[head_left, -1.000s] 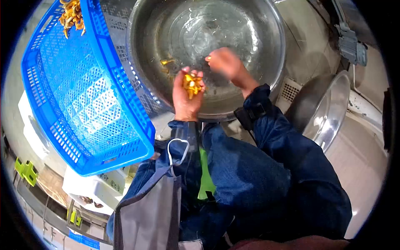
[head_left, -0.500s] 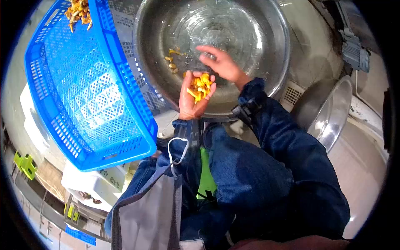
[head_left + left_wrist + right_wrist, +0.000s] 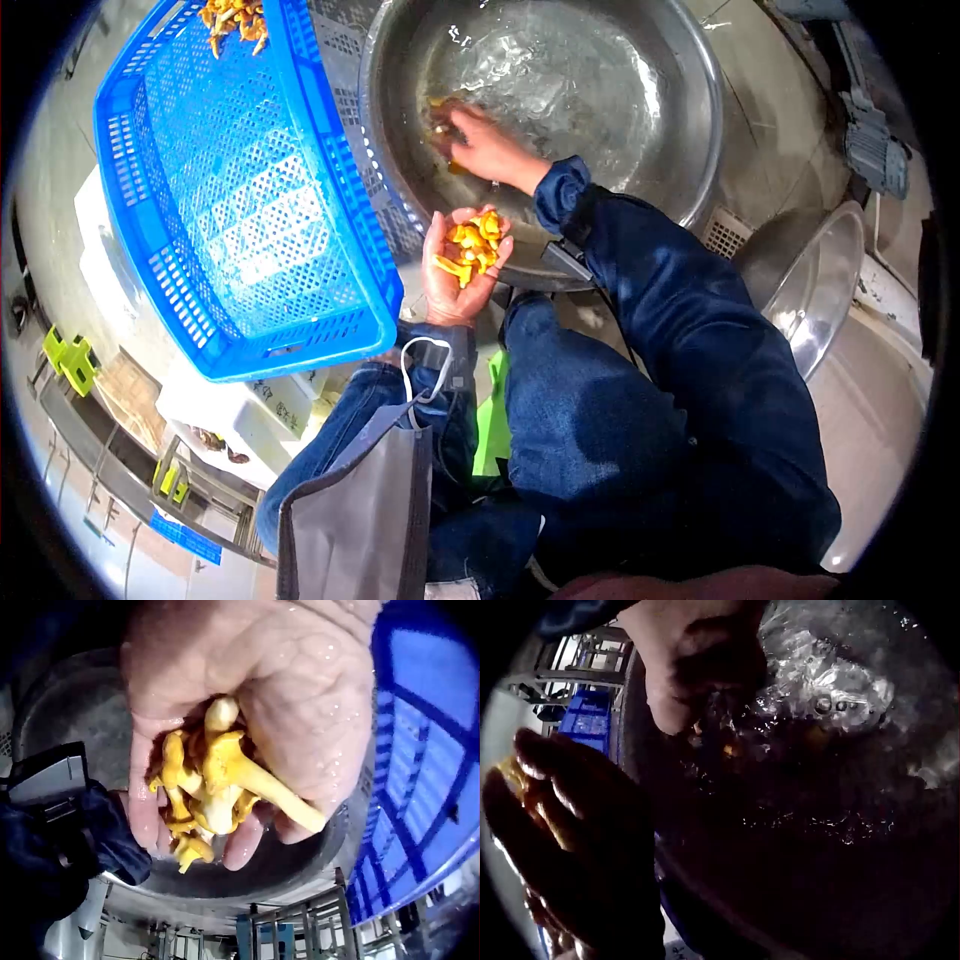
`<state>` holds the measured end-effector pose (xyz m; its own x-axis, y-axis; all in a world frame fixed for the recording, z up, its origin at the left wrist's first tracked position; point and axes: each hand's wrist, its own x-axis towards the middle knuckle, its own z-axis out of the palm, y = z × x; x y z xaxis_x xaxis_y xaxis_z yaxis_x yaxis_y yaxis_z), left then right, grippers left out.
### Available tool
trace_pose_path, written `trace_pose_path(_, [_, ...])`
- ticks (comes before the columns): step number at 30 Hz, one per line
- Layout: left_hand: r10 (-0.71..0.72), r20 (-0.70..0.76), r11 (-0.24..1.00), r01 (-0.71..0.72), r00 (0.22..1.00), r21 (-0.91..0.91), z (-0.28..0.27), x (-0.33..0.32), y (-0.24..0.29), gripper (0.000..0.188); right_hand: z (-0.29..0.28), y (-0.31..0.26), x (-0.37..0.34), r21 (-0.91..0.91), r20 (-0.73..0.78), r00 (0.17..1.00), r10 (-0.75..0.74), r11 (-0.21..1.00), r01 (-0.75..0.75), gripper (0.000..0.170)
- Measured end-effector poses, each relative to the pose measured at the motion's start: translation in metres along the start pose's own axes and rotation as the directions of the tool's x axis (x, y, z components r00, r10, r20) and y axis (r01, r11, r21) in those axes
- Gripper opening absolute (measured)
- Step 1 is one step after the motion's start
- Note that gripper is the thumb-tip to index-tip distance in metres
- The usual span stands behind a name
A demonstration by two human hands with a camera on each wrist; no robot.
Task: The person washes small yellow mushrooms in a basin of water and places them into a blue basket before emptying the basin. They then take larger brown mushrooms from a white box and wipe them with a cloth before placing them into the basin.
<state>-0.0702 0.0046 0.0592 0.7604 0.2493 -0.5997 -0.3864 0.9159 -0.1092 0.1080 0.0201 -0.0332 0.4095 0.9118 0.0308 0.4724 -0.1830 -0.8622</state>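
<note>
My left hand (image 3: 455,303) is held palm up at the near rim of a large metal basin (image 3: 690,70). In its cupped palm lie several yellow mushrooms (image 3: 232,769) with pale stems, the wet fingers curled around them. My right hand (image 3: 492,150) reaches into the water at the basin's left side, where a few mushrooms (image 3: 438,103) show at its fingertips. Dark, rippling water hides those fingers in the right wrist view, so I cannot tell whether they grip a mushroom.
A blue perforated crate (image 3: 385,315) stands left of the basin, with a heap of mushrooms (image 3: 235,20) at its far end. Another metal bowl (image 3: 820,290) leans at the right. A white box (image 3: 225,420) sits below the crate, and a grey face mask (image 3: 355,510) hangs in front.
My right hand has moved left across the basin, from beside the left hand to the mushrooms in the water. The left hand still holds its mushrooms; the whole head view has shifted.
</note>
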Motion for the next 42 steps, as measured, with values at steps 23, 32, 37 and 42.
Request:
trace_pose_path(23, [0.019,-0.056,1.000,-0.019,0.998,0.000,-0.001,-0.005,0.004,0.031,0.010,-0.002,-0.046,-0.174,0.401,0.911,-0.091,0.969,0.173,0.024])
trace_pose_path(32, [-0.007,-0.029,1.000,0.007,1.000,0.008,0.009,0.016,-0.007,0.031,-0.042,0.023,-0.075,0.271,0.628,0.778,-0.022,0.943,-0.193,0.029])
trace_pose_path(37, [-0.017,-0.112,0.997,0.026,0.994,0.075,0.009,0.044,-0.008,0.034,-0.089,-0.035,-0.046,0.335,0.051,0.865,0.500,0.807,-0.486,0.028])
trace_pose_path(42, [-0.042,-0.139,0.990,0.060,0.989,0.130,0.020,0.065,-0.005,0.040,-0.104,-0.085,-0.050,0.046,0.335,0.942,0.004,0.999,-0.021,0.033])
